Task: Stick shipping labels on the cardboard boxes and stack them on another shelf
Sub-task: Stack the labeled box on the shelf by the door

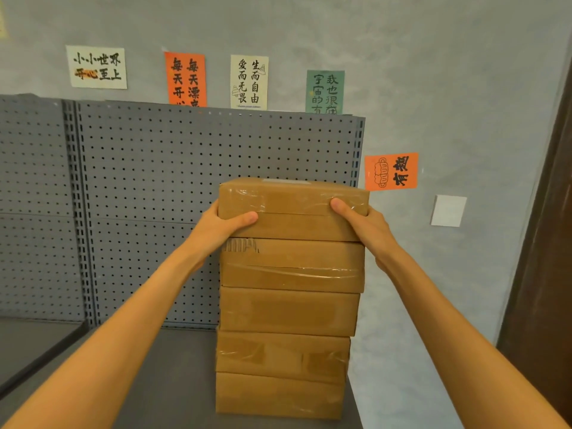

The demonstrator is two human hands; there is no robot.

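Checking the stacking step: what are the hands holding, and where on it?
The top cardboard box of the stack, gripped at its two ends: left hand on the left end, right hand on the right, thumbs across the front face.

stockroom (pegboard shelving (185,168), cartons (291,311))

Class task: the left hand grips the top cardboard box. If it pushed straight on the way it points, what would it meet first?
Probably the grey pegboard back panel behind the left hand; the depth is unclear.
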